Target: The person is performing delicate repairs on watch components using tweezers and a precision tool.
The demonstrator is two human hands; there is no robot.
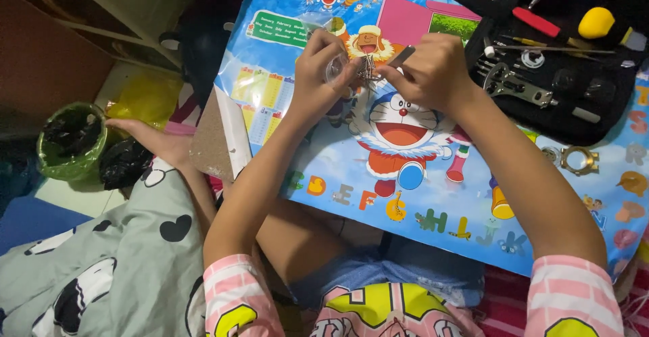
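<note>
Metal glints between the two hands, where a small bundle of thin metal parts (368,68) sits over a colourful cartoon table (405,168). Left hand (319,73) is curled around a small clear round piece (336,68), fingers closed on it, pressing it up against the metal parts. Right hand (426,73) pinches the metal parts from the other side, and a slim grey tool (401,56) pokes up from its fingers; what exactly the tool's tip touches is too small to tell. The two hands nearly meet, with the metal parts touching both.

Just right of the right hand lies an open black tool case (561,117) with small tools in it, among them a red-handled one (537,21), a yellow-ended one (597,22) and a silver metal tool (514,87). Below the case, near the right forearm, a brass ring (580,160) rests on the table. Well to the left of the left hand stands a green bin (71,141) lined with a bag, with a yellow bag (145,97) near it. A grey patterned cloth (115,262) lies under the left elbow.
</note>
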